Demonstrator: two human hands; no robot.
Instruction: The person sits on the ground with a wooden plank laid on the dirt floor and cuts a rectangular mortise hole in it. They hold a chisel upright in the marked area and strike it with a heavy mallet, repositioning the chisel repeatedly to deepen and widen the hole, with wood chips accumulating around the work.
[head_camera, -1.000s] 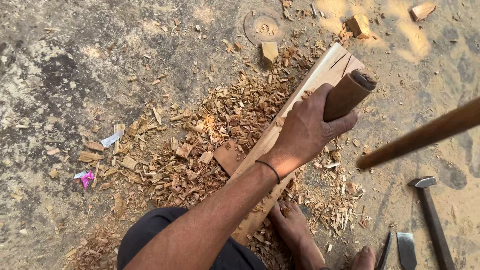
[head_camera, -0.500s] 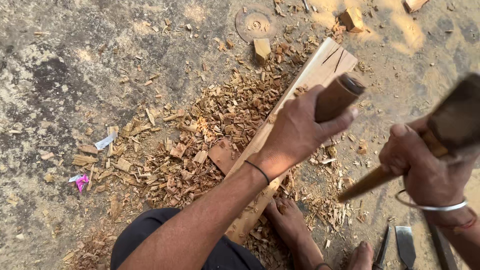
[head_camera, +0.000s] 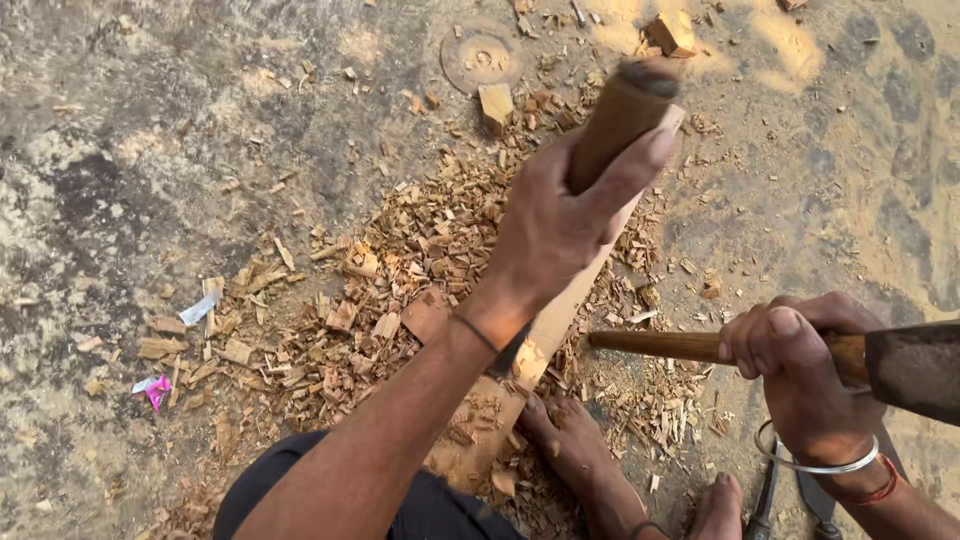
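Gripping a chisel handle (head_camera: 622, 115) in your left hand (head_camera: 560, 225), fingers wrapped; right hand (head_camera: 795, 375) clenches the adze (head_camera: 900, 362). Plank (head_camera: 520, 370) underfoot, partly hewn; chips (head_camera: 400, 270) heaped, shaping unfinished.

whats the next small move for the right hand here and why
Probably bring the hammer across and down onto the top of the wooden chisel handle. The left hand grips that handle upright over the plank, the right hand holds the hammer off to the side, and chips lie all around.
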